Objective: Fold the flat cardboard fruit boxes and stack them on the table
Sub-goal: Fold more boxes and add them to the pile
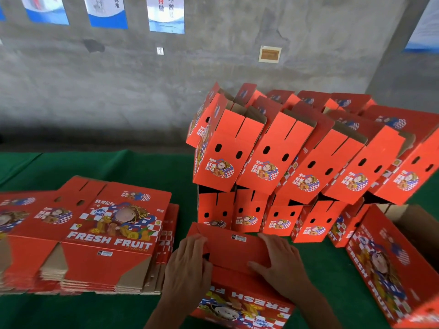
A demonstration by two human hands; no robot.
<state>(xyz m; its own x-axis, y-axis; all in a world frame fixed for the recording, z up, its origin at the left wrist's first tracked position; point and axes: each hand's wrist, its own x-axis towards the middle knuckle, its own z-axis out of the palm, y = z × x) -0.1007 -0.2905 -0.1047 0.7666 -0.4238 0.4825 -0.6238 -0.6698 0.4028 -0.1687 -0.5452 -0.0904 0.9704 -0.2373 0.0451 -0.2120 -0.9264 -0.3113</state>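
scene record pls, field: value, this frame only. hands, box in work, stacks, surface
left hand: left hand pressing flat on bottom flaps of the box in work, fingers fairly straight
right hand: right hand flat on the same flaps, right side
box in work: upside down, print inverted toward camera, flaps folded in
flat stack: flat stack of unfolded boxes, left of the hands
folded stack: folded stack in two tiers behind the hands, upper tier leaning
open box: open box at right, brown inside showing
surface: green cloth
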